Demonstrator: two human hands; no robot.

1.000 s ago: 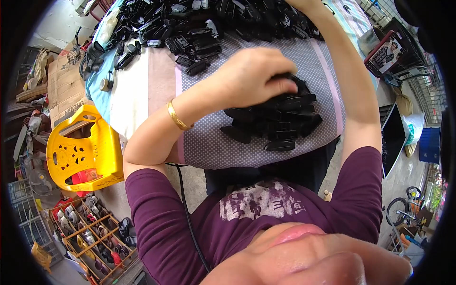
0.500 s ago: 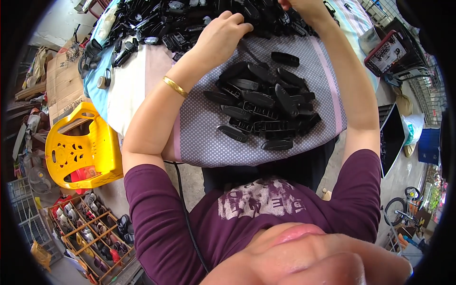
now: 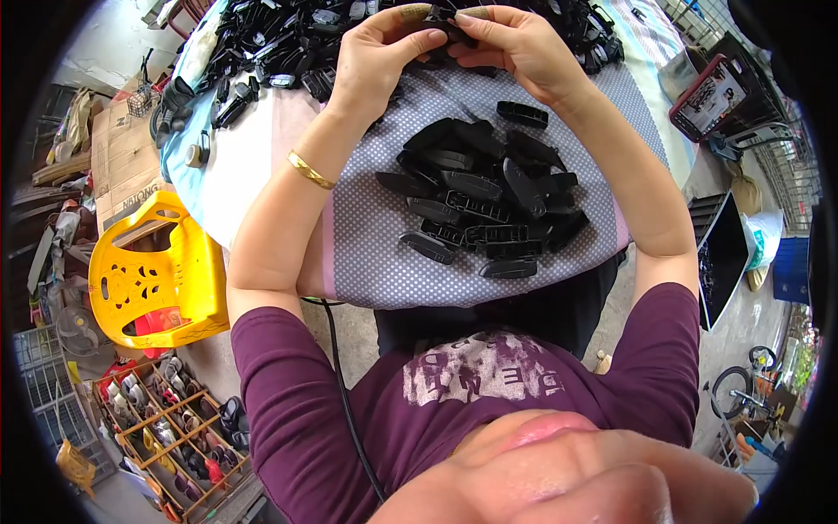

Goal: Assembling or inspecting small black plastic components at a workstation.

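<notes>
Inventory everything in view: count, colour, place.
striped cloth-covered table: one, multicoloured, centre
elongated plastic pieces: many overlapping, black, nearer table pile
heaped plastic pieces: uncountable, black, table's far side
small plastic piece: apparently one, black, between fingertips
openwork-backed plastic chair: one, yellow, left
barred wooden shoe rack: one, brown, lower left
other clutter: uncounted, mixed colours, both sides
round metallic bracelet: one, gold, left forearm
bare left hand: one, purple-sleeved, upper centre
bare right hand: one, purple-sleeved, upper centre

Left grip point(image 3: 374, 63) and right grip point(image 3: 534, 54), apart earlier, now together — a black piece point(image 3: 451, 31) between them
</notes>
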